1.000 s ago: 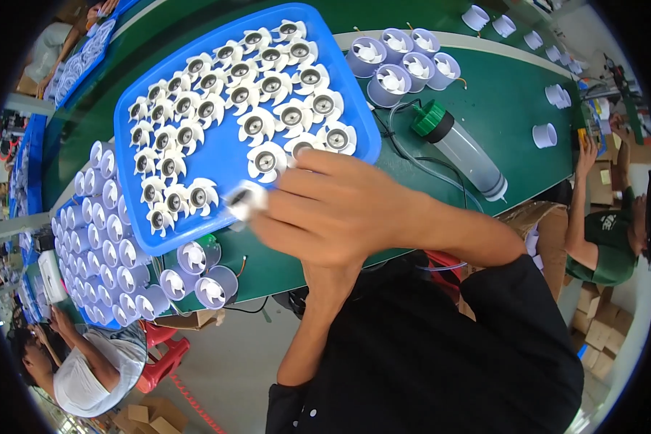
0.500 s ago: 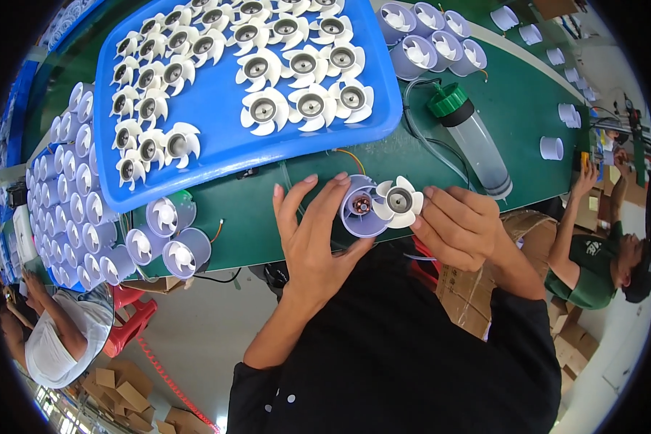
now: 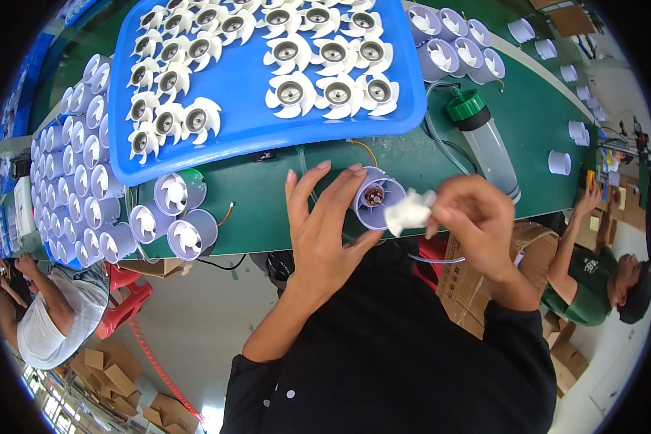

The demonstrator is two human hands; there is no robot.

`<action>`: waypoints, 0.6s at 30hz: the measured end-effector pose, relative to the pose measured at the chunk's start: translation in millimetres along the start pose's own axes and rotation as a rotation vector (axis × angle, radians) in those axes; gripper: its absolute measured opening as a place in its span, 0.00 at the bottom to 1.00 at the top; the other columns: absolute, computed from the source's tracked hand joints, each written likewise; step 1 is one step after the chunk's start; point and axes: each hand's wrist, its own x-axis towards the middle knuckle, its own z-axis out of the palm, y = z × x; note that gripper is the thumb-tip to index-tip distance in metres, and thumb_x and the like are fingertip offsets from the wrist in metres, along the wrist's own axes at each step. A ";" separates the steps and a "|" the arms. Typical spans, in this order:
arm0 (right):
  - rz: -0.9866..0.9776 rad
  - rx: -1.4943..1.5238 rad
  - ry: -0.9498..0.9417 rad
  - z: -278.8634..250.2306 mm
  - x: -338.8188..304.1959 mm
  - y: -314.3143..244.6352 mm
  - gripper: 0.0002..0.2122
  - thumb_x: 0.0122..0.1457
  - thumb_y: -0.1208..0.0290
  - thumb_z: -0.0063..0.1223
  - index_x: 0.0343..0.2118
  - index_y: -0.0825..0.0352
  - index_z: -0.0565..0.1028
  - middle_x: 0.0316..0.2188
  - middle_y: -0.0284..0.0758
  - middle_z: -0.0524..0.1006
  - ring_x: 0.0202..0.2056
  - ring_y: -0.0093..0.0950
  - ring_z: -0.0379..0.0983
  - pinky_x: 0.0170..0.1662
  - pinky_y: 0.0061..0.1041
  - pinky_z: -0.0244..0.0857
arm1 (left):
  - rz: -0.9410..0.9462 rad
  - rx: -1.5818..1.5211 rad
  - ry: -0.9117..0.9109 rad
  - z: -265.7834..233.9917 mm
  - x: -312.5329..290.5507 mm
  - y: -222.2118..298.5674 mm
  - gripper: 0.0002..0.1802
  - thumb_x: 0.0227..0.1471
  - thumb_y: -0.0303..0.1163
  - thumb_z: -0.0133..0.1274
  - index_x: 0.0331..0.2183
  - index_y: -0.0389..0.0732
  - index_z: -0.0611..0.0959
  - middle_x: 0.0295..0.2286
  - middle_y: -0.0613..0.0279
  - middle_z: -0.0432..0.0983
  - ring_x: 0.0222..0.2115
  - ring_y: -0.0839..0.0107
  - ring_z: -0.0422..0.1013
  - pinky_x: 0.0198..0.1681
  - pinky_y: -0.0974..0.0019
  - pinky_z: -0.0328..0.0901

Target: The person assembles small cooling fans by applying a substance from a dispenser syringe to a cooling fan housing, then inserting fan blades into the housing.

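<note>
Fingertips (image 3: 441,217) of the right hand (image 3: 479,226) pinch a small white plastic impeller (image 3: 409,212) with curved blades, slightly blurred, just right of the left hand (image 3: 324,235). That left hand curls round a pale lavender plastic cylinder (image 3: 390,184), its thumb along the near side; the open mouth shows a copper-coloured core (image 3: 374,196). The impeller overlaps the cylinder's right rim in view, but whether they touch cannot be told. Beyond both hands, a rounded blue plastic tray (image 3: 242,94) bears rows of similar white impellers (image 3: 338,92). Three bladed lavender cups (image 3: 210,228) sit left of the left hand on the green tabletop (image 3: 267,199); a clear tube (image 3: 492,148) with a green cap lies beyond the right.
</note>
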 end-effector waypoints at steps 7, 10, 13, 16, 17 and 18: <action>0.165 -0.379 -0.088 6.9 16.0 0.5 0.08 0.59 0.76 0.58 0.38 0.71 0.74 0.24 0.28 0.75 0.23 0.13 0.66 0.25 0.14 0.58 | 0.028 0.015 -0.035 2.2 -0.7 0.2 0.37 0.32 0.29 0.70 0.49 0.40 0.77 0.48 0.60 0.77 0.55 0.54 0.64 0.64 0.43 0.44; 0.123 -0.353 0.106 11.1 15.2 0.5 0.07 0.56 0.76 0.60 0.36 0.69 0.75 0.21 0.28 0.73 0.19 0.14 0.61 0.22 0.19 0.54 | 0.021 -0.011 -0.044 5.3 -2.7 -0.5 0.40 0.31 0.30 0.71 0.51 0.42 0.76 0.50 0.62 0.75 0.56 0.56 0.63 0.62 0.39 0.46; 0.073 -0.656 -0.138 5.8 12.3 -16.5 0.07 0.56 0.76 0.60 0.37 0.67 0.77 0.22 0.31 0.73 0.18 0.19 0.63 0.23 0.20 0.57 | 0.005 -0.002 -0.059 6.3 -2.7 0.3 0.40 0.31 0.30 0.71 0.51 0.42 0.76 0.50 0.62 0.75 0.56 0.56 0.63 0.62 0.39 0.46; -0.066 -0.731 -0.175 10.4 11.0 -7.7 0.08 0.55 0.75 0.60 0.39 0.65 0.77 0.26 0.36 0.76 0.21 0.31 0.71 0.26 0.27 0.64 | 0.025 -0.011 -0.058 6.1 -2.5 1.9 0.40 0.31 0.30 0.71 0.51 0.42 0.76 0.50 0.62 0.75 0.56 0.56 0.63 0.63 0.39 0.46; -0.116 -0.792 -0.175 10.2 10.3 -5.1 0.08 0.55 0.75 0.60 0.39 0.64 0.78 0.28 0.37 0.77 0.23 0.35 0.73 0.27 0.29 0.66 | 0.025 0.001 -0.070 4.8 -1.8 3.5 0.39 0.31 0.28 0.70 0.50 0.41 0.77 0.49 0.61 0.76 0.55 0.56 0.64 0.63 0.41 0.45; -0.116 -0.795 -0.171 9.4 11.6 -5.9 0.08 0.55 0.75 0.60 0.39 0.64 0.78 0.28 0.37 0.77 0.23 0.35 0.73 0.27 0.29 0.66 | 0.026 0.014 -0.079 4.8 -0.8 3.3 0.38 0.30 0.27 0.70 0.49 0.40 0.77 0.48 0.60 0.76 0.55 0.55 0.65 0.64 0.43 0.45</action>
